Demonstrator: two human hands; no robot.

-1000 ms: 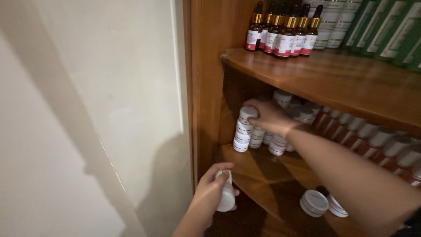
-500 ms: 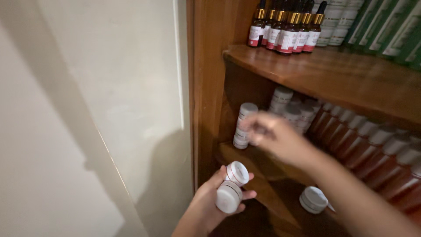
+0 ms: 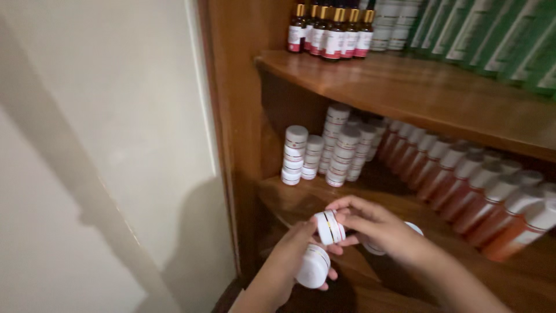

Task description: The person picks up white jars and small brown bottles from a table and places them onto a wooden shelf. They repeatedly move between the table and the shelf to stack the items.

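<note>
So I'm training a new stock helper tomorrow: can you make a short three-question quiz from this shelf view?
1. True or false: the left hand holds a small white jar.
2. Which things stand in a row on the middle shelf, to the right of the stacked white jars?
A. green boxes
B. orange bottles with white caps
C. glass cups
3. Fill in: the right hand pinches a second white jar by its ____.

Key:
1. True.
2. B, the orange bottles. The green boxes stand on the top shelf, beside the dark dropper bottles.
3. Sides: it is held on edge between the fingertips.
</note>
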